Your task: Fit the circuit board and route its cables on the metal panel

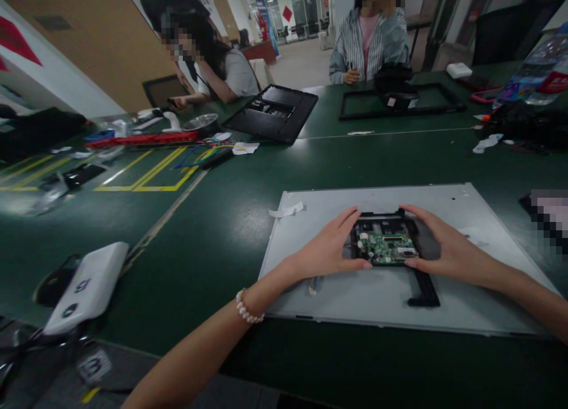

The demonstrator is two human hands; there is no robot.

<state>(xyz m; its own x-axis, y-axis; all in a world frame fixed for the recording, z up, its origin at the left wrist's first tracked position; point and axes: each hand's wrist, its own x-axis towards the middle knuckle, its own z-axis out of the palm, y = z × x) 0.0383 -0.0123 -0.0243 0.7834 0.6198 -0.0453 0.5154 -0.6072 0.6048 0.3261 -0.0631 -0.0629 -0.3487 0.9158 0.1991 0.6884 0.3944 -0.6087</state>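
Observation:
Between my two hands is a black plastic frame with a green circuit board [384, 248] set in it. My left hand [331, 243] grips the frame's left side, fingers at the far corner and thumb at the near one. On the opposite side my right hand [444, 243] holds it the same way, its thumb over the board's near right corner. A black L-shaped bracket [426, 287] extends toward me from under my right thumb; whether it joins the frame I cannot tell. Beneath all this lies a flat pale grey panel [355, 305].
A paper strip [286, 210] lies on the panel's far left. Beyond stand a black laptop-like casing [275, 113] and a black rectangular frame [444, 110]. A white device [91, 287] rests at the left edge. Several people are across the green table [213, 219]; a bottle [535, 71] is far right.

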